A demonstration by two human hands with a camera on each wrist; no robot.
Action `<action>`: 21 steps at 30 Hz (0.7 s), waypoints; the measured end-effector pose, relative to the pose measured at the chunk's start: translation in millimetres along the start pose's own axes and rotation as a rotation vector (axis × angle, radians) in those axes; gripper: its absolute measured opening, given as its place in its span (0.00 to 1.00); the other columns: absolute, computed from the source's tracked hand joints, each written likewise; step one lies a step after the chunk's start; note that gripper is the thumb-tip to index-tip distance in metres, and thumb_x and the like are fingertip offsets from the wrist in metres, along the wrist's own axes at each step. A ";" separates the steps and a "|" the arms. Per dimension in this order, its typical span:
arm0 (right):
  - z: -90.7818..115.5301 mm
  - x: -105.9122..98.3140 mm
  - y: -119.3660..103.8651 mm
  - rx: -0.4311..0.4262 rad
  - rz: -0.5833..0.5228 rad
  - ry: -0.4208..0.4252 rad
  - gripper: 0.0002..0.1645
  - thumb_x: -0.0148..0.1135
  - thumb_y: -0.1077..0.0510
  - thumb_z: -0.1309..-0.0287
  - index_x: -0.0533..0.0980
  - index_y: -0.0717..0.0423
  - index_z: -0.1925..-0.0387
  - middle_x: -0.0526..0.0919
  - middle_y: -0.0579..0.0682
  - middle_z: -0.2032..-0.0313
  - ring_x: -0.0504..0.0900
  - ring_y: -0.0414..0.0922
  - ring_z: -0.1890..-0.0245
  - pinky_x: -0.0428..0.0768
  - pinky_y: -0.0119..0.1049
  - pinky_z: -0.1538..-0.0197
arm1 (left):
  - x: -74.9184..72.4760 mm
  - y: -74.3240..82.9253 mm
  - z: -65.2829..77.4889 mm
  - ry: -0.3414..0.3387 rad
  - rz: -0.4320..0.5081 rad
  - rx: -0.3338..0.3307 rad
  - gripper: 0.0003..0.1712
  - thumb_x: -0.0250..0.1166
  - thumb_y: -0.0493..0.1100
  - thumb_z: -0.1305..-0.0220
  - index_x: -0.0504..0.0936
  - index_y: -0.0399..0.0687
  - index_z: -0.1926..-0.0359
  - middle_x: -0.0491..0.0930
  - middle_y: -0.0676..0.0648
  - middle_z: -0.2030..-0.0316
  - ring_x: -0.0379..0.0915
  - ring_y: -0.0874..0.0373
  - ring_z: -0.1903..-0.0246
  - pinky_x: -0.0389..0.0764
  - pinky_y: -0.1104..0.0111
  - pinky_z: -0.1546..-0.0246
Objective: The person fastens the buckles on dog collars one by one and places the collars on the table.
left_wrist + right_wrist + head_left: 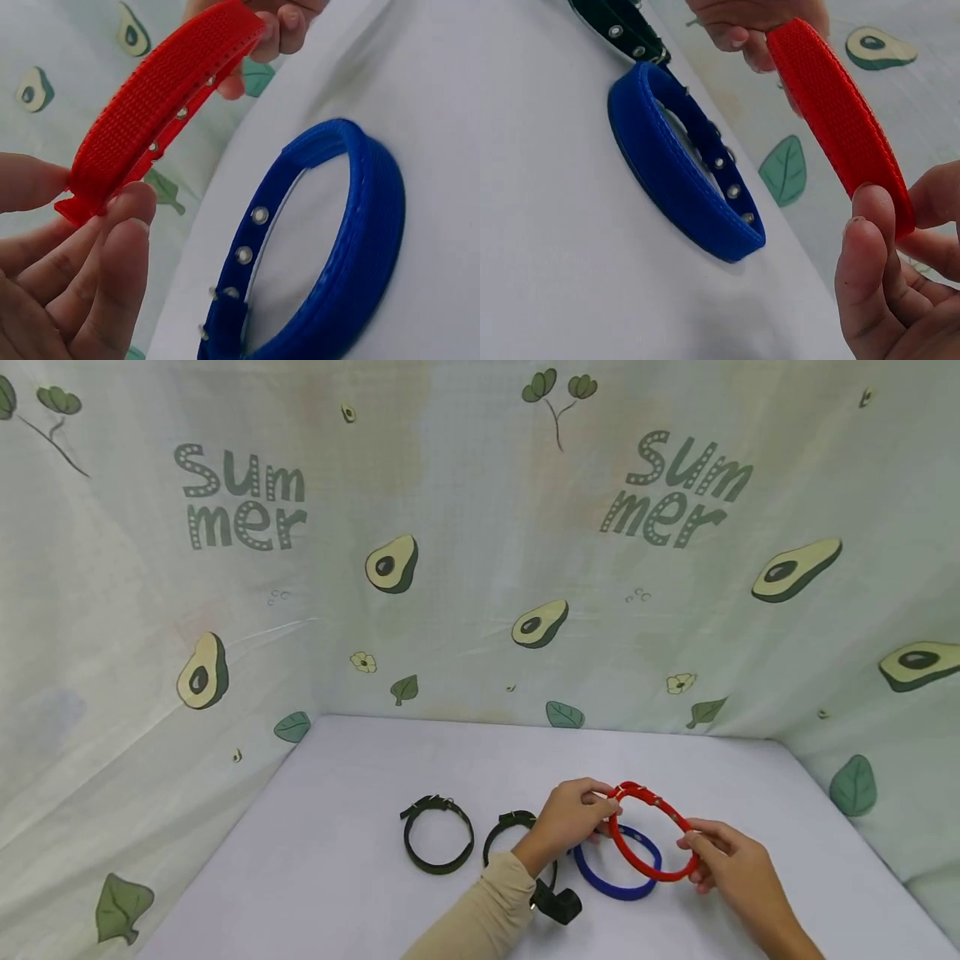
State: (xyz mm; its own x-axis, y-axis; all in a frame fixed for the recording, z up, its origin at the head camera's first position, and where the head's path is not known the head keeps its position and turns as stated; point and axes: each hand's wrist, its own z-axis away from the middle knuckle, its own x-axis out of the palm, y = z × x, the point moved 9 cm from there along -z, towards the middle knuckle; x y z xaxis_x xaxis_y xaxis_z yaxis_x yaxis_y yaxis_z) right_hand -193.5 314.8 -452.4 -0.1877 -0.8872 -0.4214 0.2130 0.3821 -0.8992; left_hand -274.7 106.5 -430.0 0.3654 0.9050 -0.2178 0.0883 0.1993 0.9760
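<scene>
A red collar [651, 869], buckled into a ring with metal eyelets, is held up above the table between both hands. My left hand [567, 820] pinches its left side near the buckle end. On the opposite side, my right hand [731, 867] grips the band between thumb and fingers. Below it a blue collar [621, 892] lies on the table as a closed ring; its eyelets show clearly in the left wrist view, where the red collar [142, 97] hangs apart from it. In the right wrist view the red collar's [840, 120] woven outer face is visible.
A dark collar [439, 867] lies at the left on the white table [345, 860]. Another dark collar [516, 817] with a black box [557, 903] on it is partly hidden behind my left arm. A printed curtain [465, 510] bounds the table at the back and sides.
</scene>
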 end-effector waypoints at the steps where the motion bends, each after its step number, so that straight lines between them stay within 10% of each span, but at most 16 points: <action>1: -0.2 -2.8 2.1 0.004 0.007 -0.006 0.27 0.54 0.54 0.26 0.68 0.68 0.35 0.84 0.59 0.57 0.81 0.52 0.72 0.84 0.38 0.67 | 3.3 0.1 0.7 -0.005 0.008 -0.006 0.12 0.69 0.43 0.34 0.85 0.50 0.51 0.85 0.54 0.72 0.81 0.59 0.78 0.82 0.68 0.75; 21: -7.4 -42.5 40.4 0.078 0.142 -0.053 0.35 0.50 0.44 0.25 0.67 0.72 0.36 0.85 0.52 0.63 0.79 0.50 0.72 0.82 0.38 0.68 | 54.9 3.9 -1.7 -0.116 -0.070 -0.086 0.18 0.73 0.40 0.39 0.85 0.50 0.48 0.80 0.57 0.71 0.80 0.63 0.79 0.82 0.70 0.71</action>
State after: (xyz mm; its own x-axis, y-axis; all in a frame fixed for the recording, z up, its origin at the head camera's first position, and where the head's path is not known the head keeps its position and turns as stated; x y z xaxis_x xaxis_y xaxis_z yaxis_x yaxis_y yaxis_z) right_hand -184.0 369.9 -471.7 -0.1002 -0.8387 -0.5353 0.3079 0.4855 -0.8183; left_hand -255.9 157.6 -438.2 0.4665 0.8391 -0.2799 0.0394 0.2964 0.9542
